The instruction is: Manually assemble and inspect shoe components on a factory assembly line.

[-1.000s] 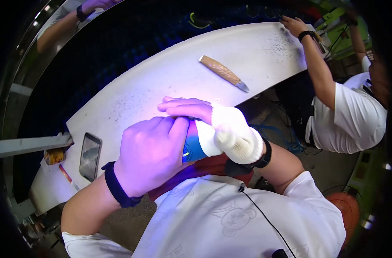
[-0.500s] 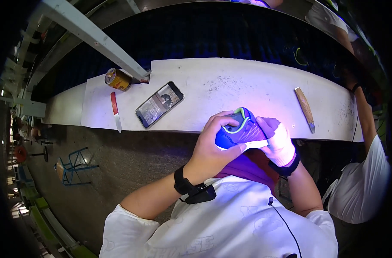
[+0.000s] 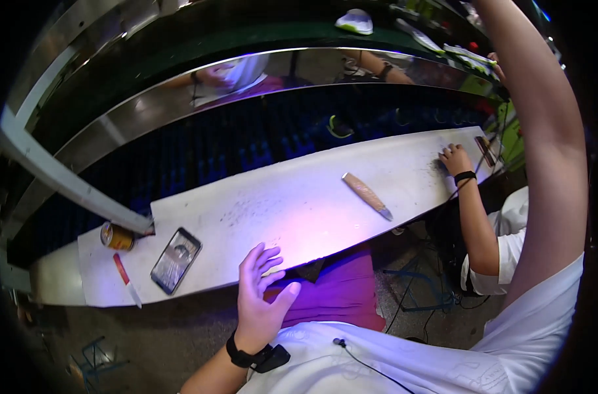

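Note:
My left hand [image 3: 259,295] is held up just off the bench's near edge, its fingers loosely curled apart and its palm empty. Purple light falls on the fingers. Up the right side stretches my right arm [image 3: 548,138], which leaves the picture at the top, so the hand itself is out of sight. Closest to my left hand is the white bench top [image 3: 299,230]. A knife with a wooden handle [image 3: 364,192] lies on it further right. To the left lie a phone [image 3: 175,260] with a lit screen and a red-handled knife [image 3: 123,272].
A yellow can [image 3: 117,236] stands by a metal post [image 3: 69,177]. Behind the bench runs a dark trough with a green-edged shoe [image 3: 339,126]. A pale shoe [image 3: 355,21] sits on the upper green belt. At right, a co-worker's hand [image 3: 455,159] rests on the bench.
The shoe has left both my hands and I cannot pick it out now. My right arm has swung up and right; my left hand has let go and opened. The view has shifted right.

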Tool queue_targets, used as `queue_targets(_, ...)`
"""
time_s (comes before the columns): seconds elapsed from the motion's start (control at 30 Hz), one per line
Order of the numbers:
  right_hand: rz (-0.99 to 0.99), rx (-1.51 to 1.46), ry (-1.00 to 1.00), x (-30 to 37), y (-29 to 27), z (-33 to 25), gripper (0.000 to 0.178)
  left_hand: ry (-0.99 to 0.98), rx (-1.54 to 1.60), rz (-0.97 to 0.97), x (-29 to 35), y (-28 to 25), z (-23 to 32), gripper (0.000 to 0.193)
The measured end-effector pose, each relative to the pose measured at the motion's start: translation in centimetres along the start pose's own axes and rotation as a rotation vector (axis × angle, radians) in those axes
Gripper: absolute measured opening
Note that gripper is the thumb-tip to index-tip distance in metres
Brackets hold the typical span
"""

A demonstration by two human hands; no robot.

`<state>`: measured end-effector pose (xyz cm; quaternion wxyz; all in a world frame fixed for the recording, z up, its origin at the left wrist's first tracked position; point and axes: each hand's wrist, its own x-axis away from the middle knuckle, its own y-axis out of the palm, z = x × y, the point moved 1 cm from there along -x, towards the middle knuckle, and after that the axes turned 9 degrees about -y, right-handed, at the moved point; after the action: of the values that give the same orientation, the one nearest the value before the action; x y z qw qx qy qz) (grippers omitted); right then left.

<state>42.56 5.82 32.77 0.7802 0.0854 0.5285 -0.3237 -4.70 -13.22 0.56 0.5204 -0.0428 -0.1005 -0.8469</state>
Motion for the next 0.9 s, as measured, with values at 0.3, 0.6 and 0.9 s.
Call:
queue_targets(0.3, -0.328, -0.619, -0.073, 2.5, 1.8, -7.7, 0.056, -0.215, -0.002, 0.226, -2.1, -1.9, -3.1, 0.068)
queue_targets(0.6, -0.675, -0.845, 0.203, 9.3, 5.6, -8.2, 0.033, -0.231, -0.168, 0.095, -32.9, 13.7, -4.6, 0.085)
queue_targets(0.9, -0.490, -0.732, 0.156, 8.4, 5.4, -11.3, 0.033, -0.607, -0.189, 0.327, -53.0, 17.3, -13.1, 0.092)
